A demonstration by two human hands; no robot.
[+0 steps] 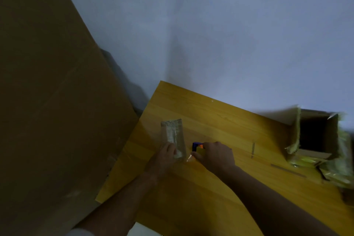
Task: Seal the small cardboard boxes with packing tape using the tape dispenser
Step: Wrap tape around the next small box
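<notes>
A small cardboard box (173,134), wrapped in shiny tape, lies on the yellow wooden table (220,124). My left hand (166,152) rests on its near end and holds it down. Just right of the box, my right hand (215,156) grips the tape dispenser (197,146), whose blue and orange parts show above my fingers. A short bit of clear tape (190,158) shines between the dispenser and the box's near corner. Most of the dispenser is hidden under my hand.
A large open cardboard carton (316,136) with taped flaps stands at the table's right edge. A big brown cardboard sheet (47,92) leans at the left, beside the table. Two tape strips (252,149) stick to the tabletop. A pale wall is behind.
</notes>
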